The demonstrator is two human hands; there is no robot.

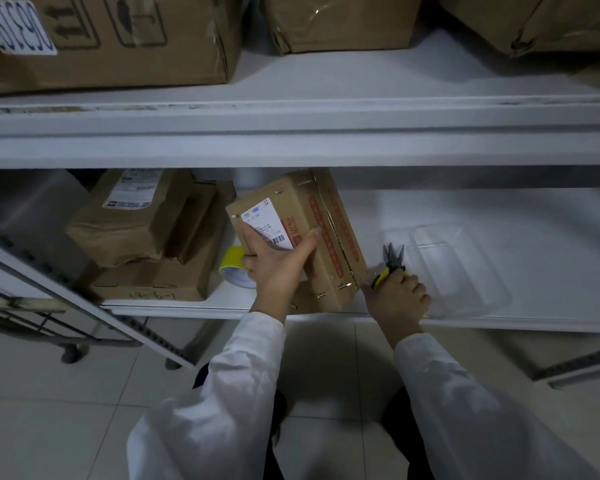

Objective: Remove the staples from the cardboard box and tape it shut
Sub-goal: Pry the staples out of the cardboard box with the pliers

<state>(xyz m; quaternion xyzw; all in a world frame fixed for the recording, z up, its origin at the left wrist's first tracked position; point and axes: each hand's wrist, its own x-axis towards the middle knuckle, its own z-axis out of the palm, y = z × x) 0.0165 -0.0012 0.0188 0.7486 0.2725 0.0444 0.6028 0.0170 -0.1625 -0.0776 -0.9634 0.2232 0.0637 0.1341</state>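
Observation:
A small cardboard box (329, 233) with a white shipping label and red printing stands tilted on the lower shelf (499, 209). Metal staples show along its flap edges. My left hand (278, 268) grips its left side, thumb across the top face. Just right of the box, my right hand (399, 299) holds yellow-handled pliers (390, 263), their dark jaws pointing up and away from me. A roll of tape (234, 268) with a yellow core lies on the shelf behind my left hand, partly hidden.
A clear plastic tray (465, 268) sits on the shelf right of the pliers. Several brown parcels (136, 230) are stacked at the left. Large cartons (118, 39) fill the upper shelf. A wheeled cart (49, 323) stands at the lower left on the tiled floor.

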